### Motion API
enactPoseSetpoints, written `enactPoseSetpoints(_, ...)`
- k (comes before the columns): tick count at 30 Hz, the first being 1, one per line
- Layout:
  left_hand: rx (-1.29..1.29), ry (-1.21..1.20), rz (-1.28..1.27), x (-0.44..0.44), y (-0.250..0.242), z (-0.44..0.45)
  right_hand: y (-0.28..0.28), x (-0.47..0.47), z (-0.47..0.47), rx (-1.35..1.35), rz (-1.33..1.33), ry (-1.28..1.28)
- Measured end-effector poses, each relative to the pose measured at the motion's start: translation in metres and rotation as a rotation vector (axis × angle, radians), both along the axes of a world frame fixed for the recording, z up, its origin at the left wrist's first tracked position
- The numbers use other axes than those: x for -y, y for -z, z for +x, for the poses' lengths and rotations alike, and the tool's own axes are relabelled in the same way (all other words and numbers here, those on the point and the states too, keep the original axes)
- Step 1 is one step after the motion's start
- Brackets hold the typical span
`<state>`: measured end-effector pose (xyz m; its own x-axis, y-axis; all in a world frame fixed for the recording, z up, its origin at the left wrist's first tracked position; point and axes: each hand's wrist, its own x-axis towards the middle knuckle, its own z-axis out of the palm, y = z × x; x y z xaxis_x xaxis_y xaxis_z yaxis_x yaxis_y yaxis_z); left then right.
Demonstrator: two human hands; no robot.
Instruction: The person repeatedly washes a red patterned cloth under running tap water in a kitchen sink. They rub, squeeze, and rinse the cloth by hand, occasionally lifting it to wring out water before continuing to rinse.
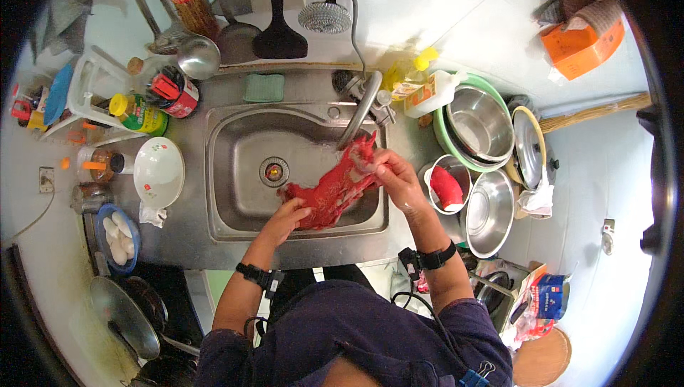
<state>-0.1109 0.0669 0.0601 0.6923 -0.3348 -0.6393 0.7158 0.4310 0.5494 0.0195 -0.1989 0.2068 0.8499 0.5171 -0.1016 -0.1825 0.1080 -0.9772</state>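
Note:
A wet red mesh bag or cloth [334, 189] stretches across the right half of the stainless steel sink [246, 146], with water on it. My right hand [396, 176] grips its upper right end, just below the curved faucet [363, 106]. At its lower left end is my left hand [286, 220], with the fingers bent over the red material; how firmly they hold it I cannot tell. The sink's drain strainer [274, 171] shows to the left of the red item, with a small yellow bit in it.
Right of the sink stand a white pot [434, 165] holding a red item, a steel basin [489, 213] and stacked bowls [481, 125]. At left are a floral bowl [159, 172] and a blue basin [104, 213] of pale oval things. A green sponge [264, 87] lies behind the sink.

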Motion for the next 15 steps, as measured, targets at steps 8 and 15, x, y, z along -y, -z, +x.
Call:
enactPoseSetpoints(8, 0.365, -0.162, -0.157, 0.028, -0.018, 0.063, -0.033, -0.029, -0.022, -0.001, -0.118, -0.373)
enactPoseSetpoints(15, 0.494, 0.266, 0.061, 0.021, -0.098, 0.061, -0.044, -0.017, -0.020, 0.228, -0.249, -0.243)
